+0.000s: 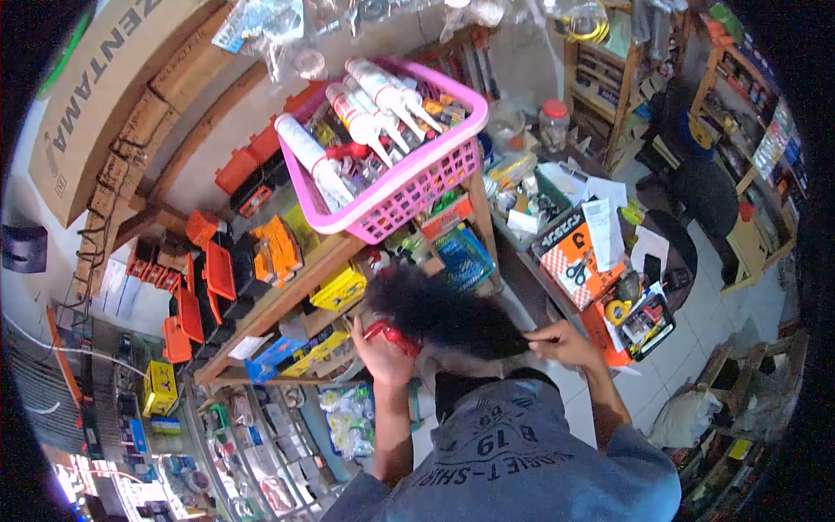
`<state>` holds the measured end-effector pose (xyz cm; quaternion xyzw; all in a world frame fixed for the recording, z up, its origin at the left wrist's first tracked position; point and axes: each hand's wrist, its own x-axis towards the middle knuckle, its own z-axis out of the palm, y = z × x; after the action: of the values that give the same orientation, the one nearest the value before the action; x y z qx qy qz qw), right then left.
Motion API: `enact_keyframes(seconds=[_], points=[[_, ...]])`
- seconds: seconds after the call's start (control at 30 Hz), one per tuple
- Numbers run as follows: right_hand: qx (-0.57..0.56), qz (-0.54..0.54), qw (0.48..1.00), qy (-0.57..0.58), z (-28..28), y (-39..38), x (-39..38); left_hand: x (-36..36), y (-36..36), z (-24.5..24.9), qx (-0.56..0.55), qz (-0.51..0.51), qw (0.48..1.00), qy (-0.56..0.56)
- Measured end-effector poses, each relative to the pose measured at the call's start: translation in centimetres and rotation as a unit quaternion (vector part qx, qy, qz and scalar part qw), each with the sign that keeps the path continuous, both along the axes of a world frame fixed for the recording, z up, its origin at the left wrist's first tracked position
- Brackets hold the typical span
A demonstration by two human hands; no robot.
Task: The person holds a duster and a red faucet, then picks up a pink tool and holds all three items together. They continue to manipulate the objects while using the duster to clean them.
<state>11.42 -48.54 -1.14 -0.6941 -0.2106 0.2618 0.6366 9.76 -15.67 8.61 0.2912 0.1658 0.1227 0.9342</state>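
My left hand (pixel 384 358) is closed around a glossy red thing (pixel 396 337), whose kind I cannot make out. A black, fluffy feather duster (pixel 452 317) stretches between my two hands, with its left part beside the red thing. Whether the two are joined is hidden. With fingers pinched, my right hand (pixel 564 343) grips the duster's right end. Just beyond the duster is a pink plastic basket (pixel 409 193), full of white nozzled sealant tubes (pixel 355 120). Yellow boxes (pixel 337 287) are near my left hand.
Orange bins (pixel 219 271) line the wooden shelf at left. An orange scissors box (pixel 578 257), papers (pixel 602 230) and a tray of small tools (pixel 644 322) are at right. Plastic bags hang overhead. Tiled floor (pixel 691 335) shows at right, beside a low wooden rack (pixel 757 374).
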Motion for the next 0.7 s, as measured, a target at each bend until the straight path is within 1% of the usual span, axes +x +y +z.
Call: enact_keyframes(seconds=[0.03,0.07,0.1,0.13,0.17,0.2,0.23,0.27,0.33,0.37,0.4,0.43,0.47,0.5,0.53,0.57,0.6,0.63,0.67,0.7], points=[[-0.049,0.032,0.998,0.014,1.7,-0.2,0.2,-0.6,2.3,-1.8,-0.158,-0.175,0.962,-0.136],[-0.05,0.04,0.998,0.021,2.0,-0.6,0.5,-1.5,3.0,-4.0,-0.16,-0.166,0.964,-0.13],[-0.053,0.067,0.996,0.023,2.1,-1.2,0.8,-1.6,1.1,-1.3,-0.118,-0.155,0.976,-0.1],[-0.057,0.095,0.994,0.023,2.1,-1.7,1.0,-1.4,-0.3,0.0,-0.077,-0.143,0.984,-0.072],[-0.067,0.062,0.996,0.023,2.1,-1.9,1.0,-1.3,-0.4,-1.1,-0.093,-0.075,0.987,-0.112],[-0.069,0.072,0.995,0.023,2.4,-1.8,1.2,-1.1,-0.5,0.0,-0.019,-0.023,0.999,0.013],[-0.078,0.065,0.995,0.02,2.7,-1.8,1.4,-1.9,1.8,-2.7,-0.086,-0.099,0.991,-0.024],[-0.086,0.059,0.994,0.018,2.9,-1.7,1.5,-2.8,3.9,-5.4,-0.151,-0.174,0.971,-0.063],[-0.087,0.084,0.992,0.019,3.0,-2.0,1.5,-2.3,1.1,-1.6,-0.106,-0.173,0.97,-0.133],[-0.088,0.099,0.991,0.014,3.1,-2.2,1.9,-2.7,1.1,-1.1,-0.102,-0.174,0.977,-0.072],[-0.089,0.113,0.989,0.006,3.2,-2.1,2.6,-2.6,0.8,-0.2,-0.101,-0.165,0.978,-0.076],[-0.076,0.067,0.995,-0.025,3.1,-1.8,2.5,-2.4,0.5,0.8,-0.083,-0.119,0.989,-0.021],[-0.079,0.079,0.993,-0.025,3.2,-1.8,2.6,-2.6,0.3,1.2,-0.068,-0.072,0.994,0.038],[-0.102,0.094,0.99,-0.025,3.5,-1.9,2.7,-3.5,1.7,-0.2,-0.128,-0.153,0.98,-0.012],[-0.124,0.11,0.986,-0.025,3.7,-1.9,3.0,-3.7,1.8,-1.3,-0.132,-0.14,0.981,-0.012],[-0.113,0.144,0.983,-0.022,4.0,-2.2,3.3,-3.6,1.8,-2.1,-0.107,-0.12,0.987,0.018],[-0.115,0.155,0.981,-0.02,4.0,-2.2,3.7,-3.6,1.7,-1.9,-0.083,-0.102,0.99,0.049],[-0.109,0.113,0.988,-0.018,4.0,-2.2,4.0,-3.9,1.6,-1.5,-0.112,-0.091,0.987,0.064],[-0.103,0.068,0.992,-0.016,4.0,-2.3,4.1,-4.5,1.2,-0.9,-0.116,-0.083,0.988,0.066],[-0.105,0.077,0.991,-0.013,4.2,-2.5,4.2,-5.0,0.5,0.3,-0.023,-0.087,0.994,0.06]])
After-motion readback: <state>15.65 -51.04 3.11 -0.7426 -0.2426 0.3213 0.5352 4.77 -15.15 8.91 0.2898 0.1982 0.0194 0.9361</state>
